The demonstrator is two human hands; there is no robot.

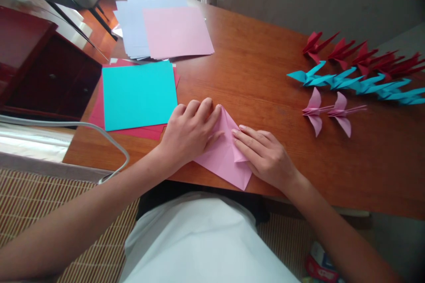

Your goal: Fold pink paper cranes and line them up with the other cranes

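Observation:
A pink origami sheet (221,161), partly folded with crease lines, lies at the table's near edge. My left hand (187,130) is closed over its upper left side, fingers bent, with the index fingertip at the top corner and the thumb lying on the paper. From the right, my right hand (267,157) grips a folded flap, its fingers close together and the fingertips on the fold. That hand's thumb is mostly hidden. Left of my left hand, a turquoise sheet (139,95) rests on red sheets (99,108).
Red paper cranes (341,51), turquoise paper cranes (341,78) and two pink paper cranes (314,110) stand in rows on the right of the wooden table (252,70). A pink sheet (177,31) tops pale blue sheets (131,26) at the back. A white cable (109,135) loops past the left edge.

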